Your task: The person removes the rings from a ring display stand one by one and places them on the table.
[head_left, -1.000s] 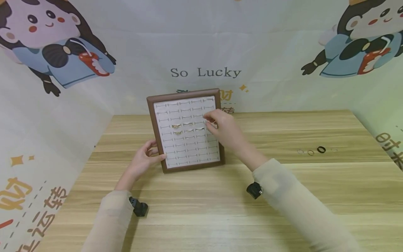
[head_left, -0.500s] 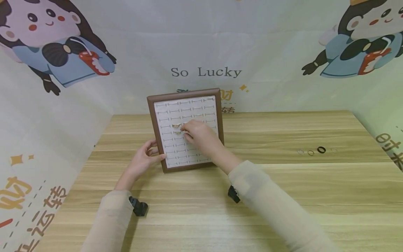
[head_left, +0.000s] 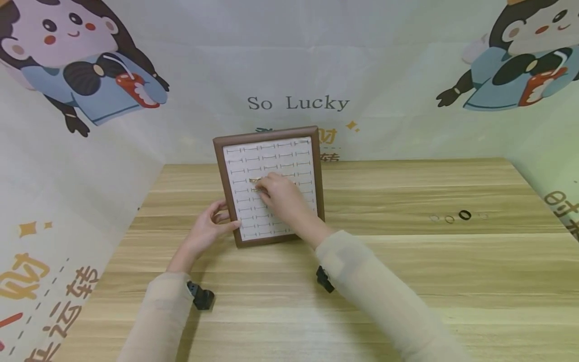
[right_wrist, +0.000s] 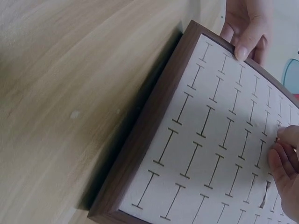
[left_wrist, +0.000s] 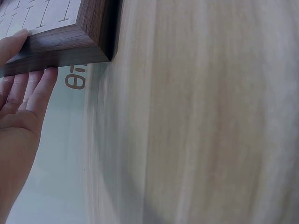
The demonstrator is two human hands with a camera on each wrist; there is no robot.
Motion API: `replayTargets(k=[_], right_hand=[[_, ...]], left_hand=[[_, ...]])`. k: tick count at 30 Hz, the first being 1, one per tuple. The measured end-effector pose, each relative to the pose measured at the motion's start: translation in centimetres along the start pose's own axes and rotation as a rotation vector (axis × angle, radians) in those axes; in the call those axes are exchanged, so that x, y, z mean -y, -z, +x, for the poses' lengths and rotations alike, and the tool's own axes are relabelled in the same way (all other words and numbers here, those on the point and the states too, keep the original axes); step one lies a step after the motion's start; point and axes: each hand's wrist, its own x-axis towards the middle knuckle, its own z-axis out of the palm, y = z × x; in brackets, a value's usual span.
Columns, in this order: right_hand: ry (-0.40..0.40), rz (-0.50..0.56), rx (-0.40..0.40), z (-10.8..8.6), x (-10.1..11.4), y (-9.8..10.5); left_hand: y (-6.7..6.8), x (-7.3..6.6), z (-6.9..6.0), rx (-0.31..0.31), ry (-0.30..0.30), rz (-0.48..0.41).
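Observation:
A brown-framed ring display board (head_left: 276, 236) with rows of slits in its white face stands tilted on the table. My left hand (head_left: 209, 227) holds its left edge, thumb on the front and fingers behind, as the left wrist view shows of the frame (left_wrist: 60, 49). My right hand (head_left: 282, 196) is at the middle of the board, thumb and forefinger pinching at a gold ring (head_left: 253, 180) set in a slit. That hand covers most of the ring and the slits beside it. The right wrist view shows the right fingertips (right_wrist: 282, 133) against the white face.
On the table's right side lie a black ring (head_left: 465, 215) and several thin pale rings (head_left: 449, 219). A printed cloth backdrop (head_left: 384, 75) rises behind the wooden table (head_left: 271, 301). Each wrist wears a small black camera (head_left: 203, 298).
My right hand has moved left across the board, from its right side to the gold rings near the middle. The left hand keeps its hold, and the board stays in place.

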Motion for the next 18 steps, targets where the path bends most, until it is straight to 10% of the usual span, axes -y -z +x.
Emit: replayTargets(k=[18], right_hand=[[0.026, 0.006, -0.062, 0.19, -0.41, -0.96]], left_hand=[[-0.03, 0.01, -0.07, -0.001, 0.001, -0.010]])
